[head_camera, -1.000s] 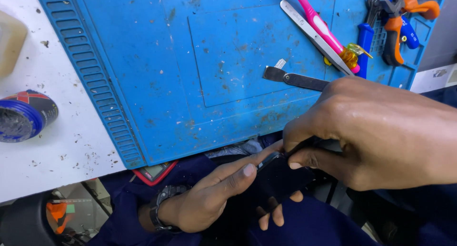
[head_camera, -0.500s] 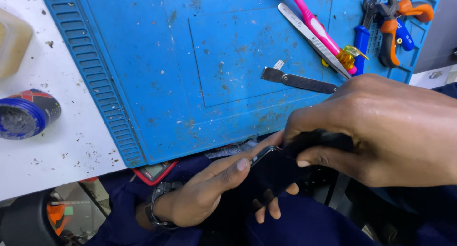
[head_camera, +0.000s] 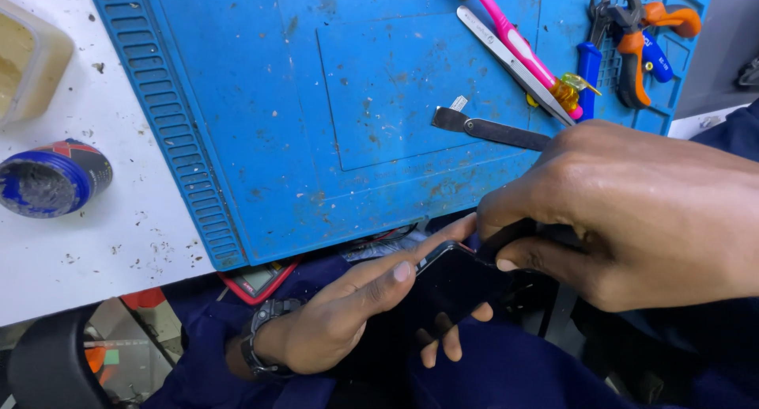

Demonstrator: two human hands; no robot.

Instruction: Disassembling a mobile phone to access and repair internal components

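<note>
Hands low over the lap: left hand (head_camera: 340, 314) cradles the dark phone (head_camera: 451, 286) from beneath, thumb along its edge. Right hand (head_camera: 624, 211) pinches the phone's upper end, just below the blue mat (head_camera: 261, 140).

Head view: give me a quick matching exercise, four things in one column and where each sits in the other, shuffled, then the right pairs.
Things:
1. dark phone
2. pink toothbrush
3. round blue tin
4. flat metal pry tool

Places:
A. on the white tabletop, left of the blue mat
B. on the mat, just above the right hand
C. off the mat, between the left hand and the right hand, over the lap
D. top of the mat, lying at a slant beside the tweezers

Pairs: 1-C, 2-D, 3-A, 4-B
</note>
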